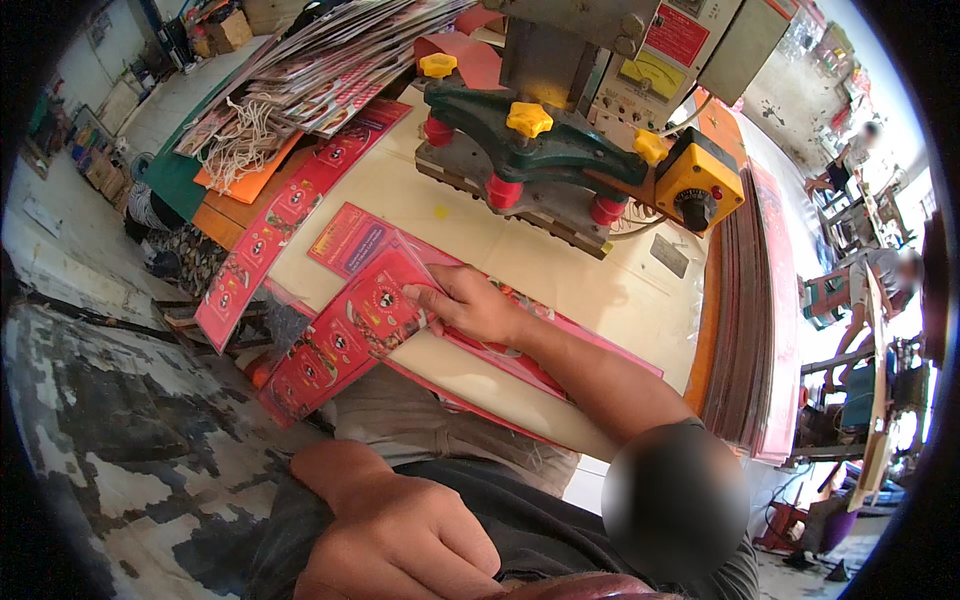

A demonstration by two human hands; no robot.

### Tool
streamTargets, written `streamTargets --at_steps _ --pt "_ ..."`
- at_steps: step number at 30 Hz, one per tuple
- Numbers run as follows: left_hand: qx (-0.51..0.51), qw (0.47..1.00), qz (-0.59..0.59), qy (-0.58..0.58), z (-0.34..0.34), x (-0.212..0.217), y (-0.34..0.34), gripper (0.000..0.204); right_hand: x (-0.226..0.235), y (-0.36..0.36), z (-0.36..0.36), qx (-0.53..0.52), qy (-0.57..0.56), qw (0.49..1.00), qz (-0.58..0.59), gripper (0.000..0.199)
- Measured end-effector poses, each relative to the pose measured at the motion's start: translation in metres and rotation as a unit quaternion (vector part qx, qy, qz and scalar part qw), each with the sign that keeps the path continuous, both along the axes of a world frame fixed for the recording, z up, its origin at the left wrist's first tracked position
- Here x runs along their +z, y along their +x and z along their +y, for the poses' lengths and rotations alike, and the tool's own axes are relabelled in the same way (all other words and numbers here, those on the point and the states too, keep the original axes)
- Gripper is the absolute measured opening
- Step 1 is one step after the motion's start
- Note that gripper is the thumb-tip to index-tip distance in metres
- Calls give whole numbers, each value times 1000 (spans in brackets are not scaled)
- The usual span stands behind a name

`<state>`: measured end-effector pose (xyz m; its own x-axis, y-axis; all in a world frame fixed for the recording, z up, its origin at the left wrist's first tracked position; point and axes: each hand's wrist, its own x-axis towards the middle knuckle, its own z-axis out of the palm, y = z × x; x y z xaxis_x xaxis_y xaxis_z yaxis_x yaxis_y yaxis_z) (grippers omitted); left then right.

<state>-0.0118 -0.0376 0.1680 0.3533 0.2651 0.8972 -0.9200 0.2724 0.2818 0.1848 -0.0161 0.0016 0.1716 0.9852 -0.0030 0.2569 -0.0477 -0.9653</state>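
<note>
My right hand (468, 305) is closed on the edge of a long red printed strip (335, 345), thumb on top, holding it slantwise over the near edge of a cream work surface (640, 285). Beneath lies another red strip (352, 238), partly hidden by the held one and my hand. Close to my body, my left hand (405, 545) is curled into a fist; whatever may be inside it is hidden. Beyond the hands stands a press with a dark green clamp bar (560, 140), yellow star knobs and red spacers.
A yellow box with a black dial (698, 183) sits at the press's right end. Several strips are stacked (745, 330) along the right edge. At the far left lie a pile of printed sheets (330, 75), white strings (240, 135) and another red strip (290, 215). People sit farther right.
</note>
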Motion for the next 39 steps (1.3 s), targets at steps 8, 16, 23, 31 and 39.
streamTargets --at_steps 8,16,23,31,39 --pt "-16 990 -39 134 24 -8 16 37 3 0 1 11 20 999 -44 42" --pt "70 986 14 149 21 -47 10 24 4 -1 0 10 15 999 -40 43" --pt "-82 968 -4 237 37 -40 17 42 6 -2 -2 -3 24 999 -39 43" --pt "-116 978 0 171 26 -24 26 32 1 1 1 1 23 998 -57 41" --pt "-47 996 -63 31 8 -1 43 32 7 -1 0 1 28 999 -36 42"
